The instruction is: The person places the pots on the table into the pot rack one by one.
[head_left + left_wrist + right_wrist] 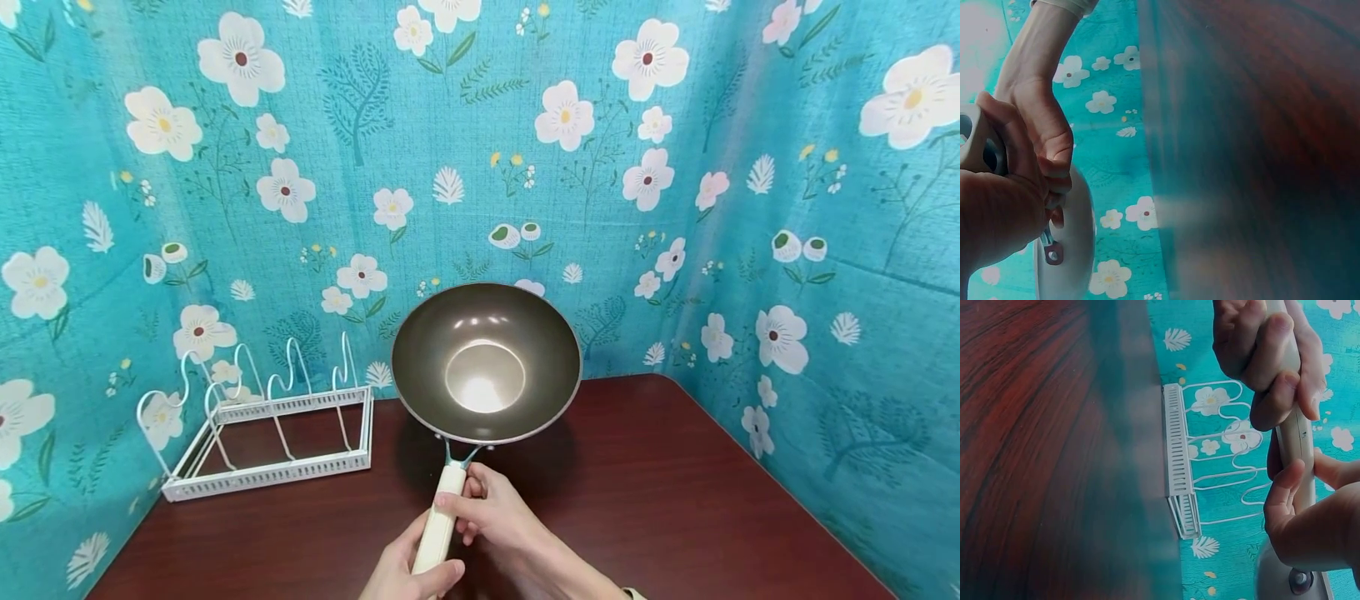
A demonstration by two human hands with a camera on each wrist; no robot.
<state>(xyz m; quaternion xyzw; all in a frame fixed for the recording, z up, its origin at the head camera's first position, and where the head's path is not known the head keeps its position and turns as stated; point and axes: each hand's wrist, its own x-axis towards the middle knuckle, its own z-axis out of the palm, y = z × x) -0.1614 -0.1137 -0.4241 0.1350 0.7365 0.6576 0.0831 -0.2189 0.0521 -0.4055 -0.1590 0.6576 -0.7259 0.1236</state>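
Note:
A dark-coated wok (420, 358) with a pale cream handle (438, 533) is held up over the table, its inside facing the head camera. My left hand (412, 562) grips the lower part of the handle, thumb across the top. Farther up, close to the metal bracket (459, 457), my right hand (495, 508) holds the handle with its thumb on top and fingers beneath. In the right wrist view, the left-hand fingers (1269, 359) wrap round the handle. The left wrist view shows the wok's pale outside (1075, 250) and a handle rivet (1054, 255).
A white wire rack (266, 477) with several upright curved dividers stands on the table at the left. The dark red wooden table (675, 500) meets a teal flowered cloth (480, 208) that hangs behind it and along both sides.

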